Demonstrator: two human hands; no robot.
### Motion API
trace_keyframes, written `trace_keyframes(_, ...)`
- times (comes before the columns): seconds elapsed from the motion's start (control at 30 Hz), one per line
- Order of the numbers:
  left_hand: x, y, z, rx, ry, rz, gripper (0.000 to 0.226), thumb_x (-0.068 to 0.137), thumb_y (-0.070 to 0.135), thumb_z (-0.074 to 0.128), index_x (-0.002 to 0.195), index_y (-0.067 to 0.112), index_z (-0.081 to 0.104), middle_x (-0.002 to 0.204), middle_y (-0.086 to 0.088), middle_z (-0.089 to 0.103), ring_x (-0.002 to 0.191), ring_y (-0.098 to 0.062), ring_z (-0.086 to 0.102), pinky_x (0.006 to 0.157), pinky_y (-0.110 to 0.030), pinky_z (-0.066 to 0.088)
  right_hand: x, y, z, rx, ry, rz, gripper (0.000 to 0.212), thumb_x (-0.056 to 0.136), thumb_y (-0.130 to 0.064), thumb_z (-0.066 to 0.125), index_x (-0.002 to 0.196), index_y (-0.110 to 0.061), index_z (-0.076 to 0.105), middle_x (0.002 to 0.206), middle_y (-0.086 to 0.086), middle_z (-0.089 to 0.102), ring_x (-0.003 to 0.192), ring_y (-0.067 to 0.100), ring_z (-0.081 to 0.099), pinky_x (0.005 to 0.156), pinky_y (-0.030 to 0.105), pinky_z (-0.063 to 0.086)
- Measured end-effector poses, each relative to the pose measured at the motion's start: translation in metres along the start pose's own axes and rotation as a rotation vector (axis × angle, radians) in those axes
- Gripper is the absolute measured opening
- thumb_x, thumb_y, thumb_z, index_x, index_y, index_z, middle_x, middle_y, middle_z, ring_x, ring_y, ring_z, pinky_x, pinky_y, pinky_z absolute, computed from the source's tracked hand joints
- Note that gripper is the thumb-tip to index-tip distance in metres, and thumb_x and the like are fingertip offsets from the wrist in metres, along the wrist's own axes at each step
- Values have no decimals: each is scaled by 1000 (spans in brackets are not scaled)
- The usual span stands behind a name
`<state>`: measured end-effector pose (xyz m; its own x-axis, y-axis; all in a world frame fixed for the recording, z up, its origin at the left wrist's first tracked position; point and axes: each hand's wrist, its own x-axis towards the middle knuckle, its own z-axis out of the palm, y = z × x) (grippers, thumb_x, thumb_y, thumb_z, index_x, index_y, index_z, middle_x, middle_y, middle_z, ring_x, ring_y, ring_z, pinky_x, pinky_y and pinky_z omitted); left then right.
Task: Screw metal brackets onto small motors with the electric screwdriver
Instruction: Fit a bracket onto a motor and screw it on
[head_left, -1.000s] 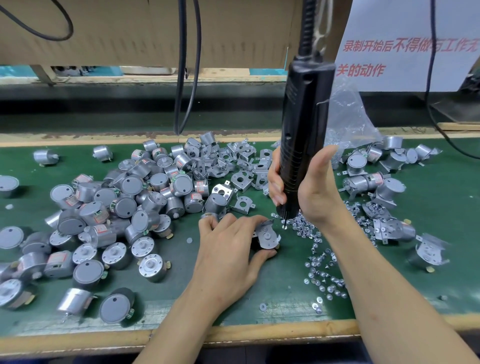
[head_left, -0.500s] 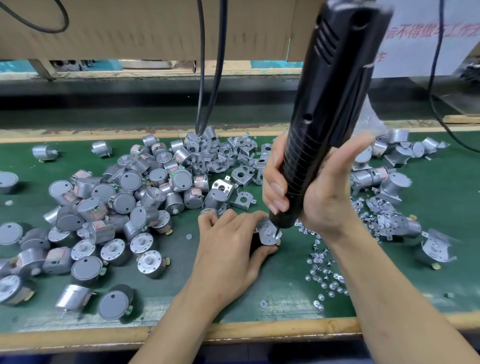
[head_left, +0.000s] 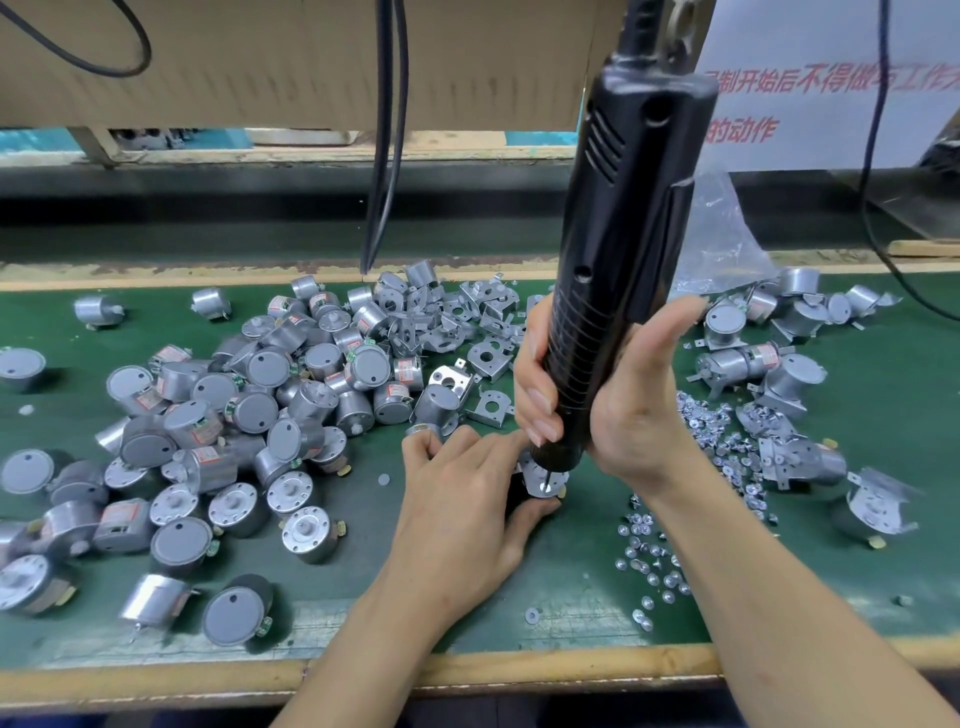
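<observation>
We see the green-matted bench (head_left: 898, 395) much as it was a second ago. The heap of small silver round motors (head_left: 270, 395) lies on its left, and the loose grey metal brackets (head_left: 488, 358) lie behind the hands. The motors that already carry brackets (head_left: 769, 364) lie on the right.

What has moved is the long black electric screwdriver (head_left: 618, 249), which hangs from its cable. A second ago it stood upright with its tip in the scatter of small bright screws (head_left: 711, 431), just right of the workpiece. Half a second ago it leaned hard over as it swung left. Now it stands nearly upright again, tip down on the part.

The right hand (head_left: 634, 410) grips the screwdriver's lower barrel, fingers curled round the front and thumb lifted off. The left hand (head_left: 467, 499) has not shifted. Its fingers and thumb pinch the one motor with a bracket on top (head_left: 534, 474), which stands on the bench directly under the tool.

The thin bit (head_left: 545, 474) meets the bracket's face at a bright spot. We take that spot for a screw head, though it is too small to be sure.

We judge that a screw has been fetched and is being seated, so driving it in comes next.
</observation>
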<state>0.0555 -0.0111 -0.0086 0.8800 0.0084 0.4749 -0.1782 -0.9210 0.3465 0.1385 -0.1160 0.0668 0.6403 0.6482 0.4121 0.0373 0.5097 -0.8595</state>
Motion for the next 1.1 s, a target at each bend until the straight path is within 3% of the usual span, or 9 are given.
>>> trace_keyframes(0.17,0,0,0,-5,8,6,35,77,43,77,98,30,52,81,14,59,74,-15,47,70,-37,30,-1,-2,1,-6,53,24,79,60,-93,54,76,-15,57,53,1,48,37,12,44,41,25,38)
trace_keyframes(0.43,0,0,-1,-6,-8,-4,32,78,43,75,97,30,53,80,15,59,74,-14,46,72,-39,34,0,-2,0,-26,72,33,75,62,-93,52,75,-20,59,54,0,49,38,13,44,41,26,41)
trace_keyframes(0.6,0,-1,0,3,-17,-5,28,80,45,70,92,28,51,79,16,55,75,-16,47,72,-38,32,-3,1,4,-52,67,39,74,60,-96,54,72,-23,60,52,-1,48,37,13,43,39,31,33)
trace_keyframes(0.87,-1,-1,0,-9,-1,6,28,81,45,69,86,26,48,79,13,57,75,-18,50,69,-36,23,-12,2,10,-160,113,3,81,68,-93,53,68,-13,53,50,-4,50,36,15,42,38,33,33)
trace_keyframes(1.1,-2,3,-1,-8,2,-18,26,81,46,65,86,28,47,76,12,58,70,-19,49,69,-38,29,-18,1,14,-251,209,-66,76,71,-93,47,64,-18,54,50,2,48,36,21,42,36,42,35)
